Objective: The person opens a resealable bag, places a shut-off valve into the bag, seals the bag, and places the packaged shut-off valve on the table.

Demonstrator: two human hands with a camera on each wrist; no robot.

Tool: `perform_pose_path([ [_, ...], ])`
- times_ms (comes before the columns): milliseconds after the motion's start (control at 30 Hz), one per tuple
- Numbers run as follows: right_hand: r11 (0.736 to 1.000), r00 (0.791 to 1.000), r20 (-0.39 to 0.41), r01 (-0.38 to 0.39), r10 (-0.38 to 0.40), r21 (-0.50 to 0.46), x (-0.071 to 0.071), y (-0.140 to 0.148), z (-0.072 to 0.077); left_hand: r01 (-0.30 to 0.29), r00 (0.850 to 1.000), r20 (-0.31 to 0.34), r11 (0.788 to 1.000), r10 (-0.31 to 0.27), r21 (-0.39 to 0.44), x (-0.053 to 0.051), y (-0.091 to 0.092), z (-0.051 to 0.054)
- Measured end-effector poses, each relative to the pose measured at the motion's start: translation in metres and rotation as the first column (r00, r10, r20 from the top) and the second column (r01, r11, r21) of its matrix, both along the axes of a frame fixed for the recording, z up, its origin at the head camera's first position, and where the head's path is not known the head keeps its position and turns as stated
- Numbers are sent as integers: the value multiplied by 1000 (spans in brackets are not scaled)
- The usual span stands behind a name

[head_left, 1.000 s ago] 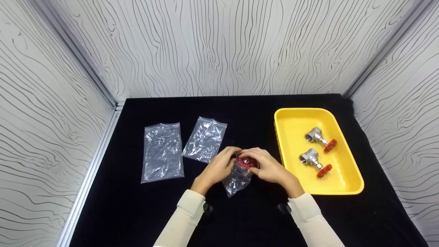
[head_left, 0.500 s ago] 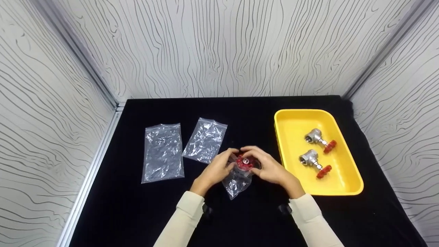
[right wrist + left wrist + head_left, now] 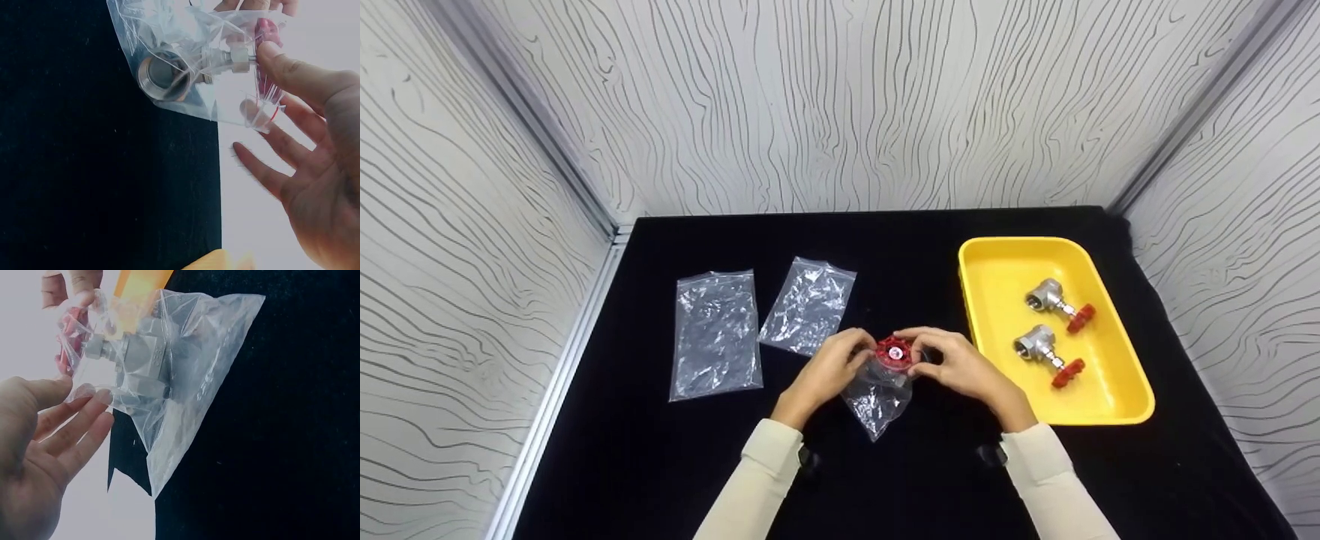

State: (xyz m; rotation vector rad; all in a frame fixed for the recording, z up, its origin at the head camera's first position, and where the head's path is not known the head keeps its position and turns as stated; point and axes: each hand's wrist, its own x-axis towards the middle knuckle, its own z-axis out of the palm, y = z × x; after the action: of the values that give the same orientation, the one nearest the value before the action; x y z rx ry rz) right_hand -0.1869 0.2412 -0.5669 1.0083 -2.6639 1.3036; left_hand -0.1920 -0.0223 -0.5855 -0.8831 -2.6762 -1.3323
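Walls pale with dark wavy wood-grain lines; below them, a work surface covered in black cloth. At center, near the person: one metal valve inside a clear bag, its red wheel facing up at the bag's mouth. Threaded opening of the valve visible through the plastic in the right wrist view. One corner of the bag points toward the person.

Left hand: thumb and fingers pinch the bag beside the wheel. Right hand: thumb and forefinger pinch the bag on the opposite side, close against the wheel; its outer fingers are spread. Off-white sleeves cover both forearms.

To the person's right, a yellow tray with two similar valves, one farther, one nearer, lying apart, red wheels toward the right. To the left, two flat clear bags: a larger bag and, just beside it, a smaller, slanted bag.
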Motion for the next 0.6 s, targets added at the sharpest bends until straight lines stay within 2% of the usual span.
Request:
perform_pose_path([
  [167,1000,998,64,-3,4,-13,2,3,4,-20,1000,11,1000,20,-4,0,-3,3],
  [400,998,993,102,67,-67,8,4,8,11,-23,999,-28,1000,23,3,1,-7,9],
  [600,994,989,104,98,-103,50,4,9,16,-36,998,-59,999,36,11,1,-8,11],
])
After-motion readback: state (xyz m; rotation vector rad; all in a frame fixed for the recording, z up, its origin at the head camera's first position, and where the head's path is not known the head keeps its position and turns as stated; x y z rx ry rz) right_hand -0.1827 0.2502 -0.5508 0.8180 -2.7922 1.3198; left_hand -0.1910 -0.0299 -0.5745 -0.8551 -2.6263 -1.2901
